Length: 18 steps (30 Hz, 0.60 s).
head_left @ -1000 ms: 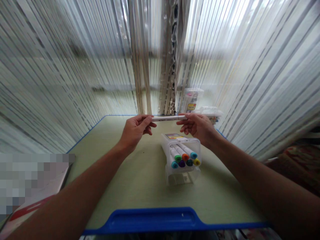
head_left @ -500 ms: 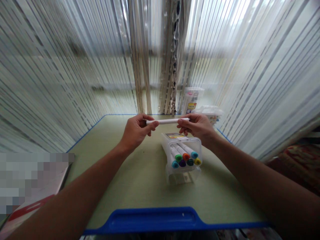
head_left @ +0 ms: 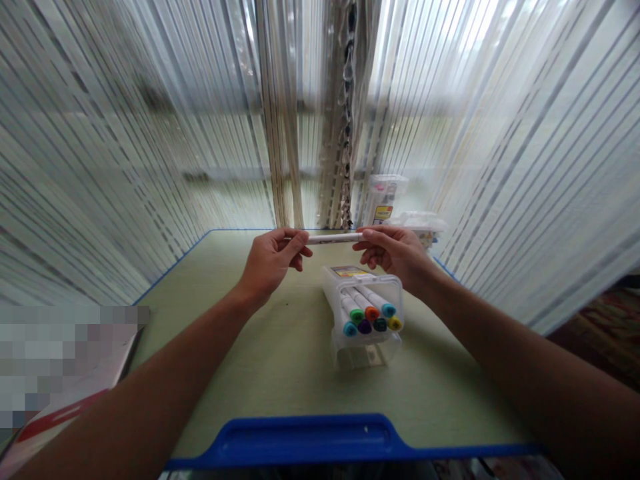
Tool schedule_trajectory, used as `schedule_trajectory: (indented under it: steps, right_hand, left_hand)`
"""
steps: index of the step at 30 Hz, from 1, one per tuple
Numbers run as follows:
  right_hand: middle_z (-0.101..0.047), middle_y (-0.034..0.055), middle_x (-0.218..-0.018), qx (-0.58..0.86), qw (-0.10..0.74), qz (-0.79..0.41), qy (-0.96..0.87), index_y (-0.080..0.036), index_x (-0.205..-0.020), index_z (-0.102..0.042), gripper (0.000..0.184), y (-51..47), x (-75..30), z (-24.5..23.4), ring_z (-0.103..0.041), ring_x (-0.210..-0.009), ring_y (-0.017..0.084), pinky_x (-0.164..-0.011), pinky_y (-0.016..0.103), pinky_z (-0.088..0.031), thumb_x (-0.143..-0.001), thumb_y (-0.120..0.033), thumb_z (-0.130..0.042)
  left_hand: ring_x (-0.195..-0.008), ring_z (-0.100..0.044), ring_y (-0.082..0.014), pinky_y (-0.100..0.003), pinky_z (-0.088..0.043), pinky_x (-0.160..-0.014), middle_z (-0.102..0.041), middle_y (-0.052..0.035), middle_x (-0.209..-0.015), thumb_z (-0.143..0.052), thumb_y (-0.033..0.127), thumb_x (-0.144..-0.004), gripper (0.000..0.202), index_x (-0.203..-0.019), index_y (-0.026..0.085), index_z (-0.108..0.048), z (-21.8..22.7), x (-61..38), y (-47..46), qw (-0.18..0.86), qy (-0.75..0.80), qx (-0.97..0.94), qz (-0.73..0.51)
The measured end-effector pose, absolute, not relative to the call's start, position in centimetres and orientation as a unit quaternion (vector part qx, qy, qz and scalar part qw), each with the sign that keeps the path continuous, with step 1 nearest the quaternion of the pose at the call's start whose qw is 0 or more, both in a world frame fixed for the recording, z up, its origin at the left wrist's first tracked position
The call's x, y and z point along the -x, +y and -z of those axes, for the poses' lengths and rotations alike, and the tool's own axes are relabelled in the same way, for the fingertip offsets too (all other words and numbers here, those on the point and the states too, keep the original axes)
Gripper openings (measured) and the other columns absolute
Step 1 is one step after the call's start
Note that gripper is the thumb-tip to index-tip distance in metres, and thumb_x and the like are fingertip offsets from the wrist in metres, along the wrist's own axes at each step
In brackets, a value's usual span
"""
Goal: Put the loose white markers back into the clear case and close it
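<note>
Both hands hold one white marker level above the far half of a pale green table. My left hand pinches its left end between thumb and fingers. My right hand grips its right end, fingers curled. Just below the right hand a clear plastic marker case lies on its side on the table, open end toward me, showing several markers with coloured caps: teal, green, orange, purple, yellow.
The table has a blue rim with a blue handle at the near edge. Striped sheer curtains hang on three sides. Clear plastic containers stand at the far right corner. A book or paper lies at the left.
The marker has shifted slightly between the hands: it dipped and slid left half a second ago and is now level again. Both hands stay at its ends; the case has not moved.
</note>
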State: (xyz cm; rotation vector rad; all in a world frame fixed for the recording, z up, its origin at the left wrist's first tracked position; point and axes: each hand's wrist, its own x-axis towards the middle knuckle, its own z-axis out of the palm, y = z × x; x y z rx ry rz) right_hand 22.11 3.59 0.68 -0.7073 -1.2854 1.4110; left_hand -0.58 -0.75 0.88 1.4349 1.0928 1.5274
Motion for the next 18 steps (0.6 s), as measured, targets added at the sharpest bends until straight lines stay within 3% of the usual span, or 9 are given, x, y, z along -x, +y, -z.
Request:
schedule_trajectory:
  steps: [7,11,18]
  right_hand:
    - [-0.077,0.0084,-0.072,0.302,0.518,-0.612,-0.516,-0.013,-0.091,-0.073,0.015,3.45,-22.16,-0.99,-0.066,-0.048,0.012,-0.041,0.018,-0.046,-0.081,-0.023,-0.067]
    - [-0.077,0.0096,-0.072,0.302,0.513,-0.626,-0.503,-0.012,-0.091,-0.073,0.020,3.36,-22.18,-1.21,-0.067,-0.048,0.014,-0.041,0.020,-0.046,-0.085,-0.018,-0.055]
    - [-0.077,0.0102,-0.073,0.312,0.512,-0.629,-0.495,-0.011,-0.094,-0.071,0.022,3.36,-22.18,-1.34,-0.067,-0.048,0.015,-0.041,0.021,-0.047,-0.088,-0.017,-0.050]
  left_hand:
    - [-0.049,-0.057,-0.0092,-0.022,-0.049,-0.050,-0.071,-0.0055,-0.070,-0.068,0.037,-0.086,0.028,-0.095,0.011,-0.071,-0.67,0.73,-0.43,0.407,0.418,-0.539,-0.608]
    - [-0.049,-0.058,-0.0094,-0.022,-0.049,-0.050,-0.072,-0.0059,-0.070,-0.061,0.032,-0.091,0.025,-0.097,0.010,-0.071,-0.68,0.72,-0.32,0.419,0.417,-0.525,-0.612]
    - [-0.049,-0.059,-0.0100,-0.023,-0.049,-0.050,-0.072,-0.0062,-0.070,-0.055,0.030,-0.095,0.026,-0.100,0.010,-0.069,-0.65,0.72,-0.39,0.428,0.414,-0.516,-0.615]
